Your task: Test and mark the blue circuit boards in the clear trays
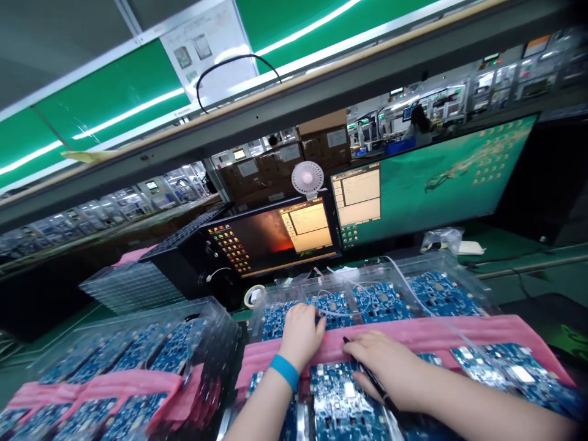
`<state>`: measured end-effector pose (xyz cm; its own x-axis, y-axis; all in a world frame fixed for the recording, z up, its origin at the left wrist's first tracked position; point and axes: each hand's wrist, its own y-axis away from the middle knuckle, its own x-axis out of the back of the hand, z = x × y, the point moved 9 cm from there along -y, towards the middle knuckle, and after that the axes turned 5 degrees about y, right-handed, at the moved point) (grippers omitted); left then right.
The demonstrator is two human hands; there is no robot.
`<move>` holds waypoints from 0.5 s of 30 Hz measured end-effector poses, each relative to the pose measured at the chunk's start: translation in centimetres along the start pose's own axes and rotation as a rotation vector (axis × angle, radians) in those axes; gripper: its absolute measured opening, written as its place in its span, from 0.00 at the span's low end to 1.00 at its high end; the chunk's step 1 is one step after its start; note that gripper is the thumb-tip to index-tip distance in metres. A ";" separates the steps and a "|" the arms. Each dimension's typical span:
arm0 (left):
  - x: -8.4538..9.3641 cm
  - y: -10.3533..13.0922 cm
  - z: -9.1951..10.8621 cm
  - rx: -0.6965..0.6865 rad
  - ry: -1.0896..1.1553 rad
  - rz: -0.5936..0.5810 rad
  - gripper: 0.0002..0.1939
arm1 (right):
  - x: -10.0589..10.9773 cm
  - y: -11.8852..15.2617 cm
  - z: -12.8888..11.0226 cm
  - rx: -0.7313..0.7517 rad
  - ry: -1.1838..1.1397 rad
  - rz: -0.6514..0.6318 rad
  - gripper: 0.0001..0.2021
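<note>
My right hand [383,367] is closed around a slim black pen-shaped tool [377,386], its tip pointing up and left. It is over a blue circuit board [335,383] and beside a pink foam strip [413,331]. My left hand [301,334], with a blue band on the wrist, has curled fingers at the back row of boards. A thin white cable [337,314] runs by its fingertips; whatever those fingers hold is hidden. The boards lie in a clear plastic tray [463,275], with the pink strip across them.
On the left stands another clear tray [215,312] of boards with pink strips [128,383]. Behind are two lit monitors [271,236], a small white fan [307,177], a tape roll [254,296] and stacked clear trays [133,288]. A shelf beam [275,101] crosses above.
</note>
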<state>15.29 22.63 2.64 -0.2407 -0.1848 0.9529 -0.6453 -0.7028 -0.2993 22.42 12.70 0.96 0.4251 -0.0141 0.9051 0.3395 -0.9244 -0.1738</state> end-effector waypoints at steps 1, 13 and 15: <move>0.0 -0.3 0.0 0.015 -0.024 0.001 0.08 | 0.1 0.1 0.0 0.005 -0.005 0.007 0.16; -1.0 -2.1 1.0 0.003 -0.187 -0.016 0.08 | 0.3 0.2 0.7 0.019 -0.006 0.038 0.12; -0.9 -1.9 1.1 -0.019 -0.190 -0.020 0.09 | 0.3 0.2 0.7 0.018 -0.004 0.038 0.11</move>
<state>17.48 23.38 2.44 -0.0879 -0.2983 0.9504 -0.6624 -0.6951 -0.2794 23.22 12.81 0.89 0.4411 -0.0478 0.8962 0.3376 -0.9164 -0.2151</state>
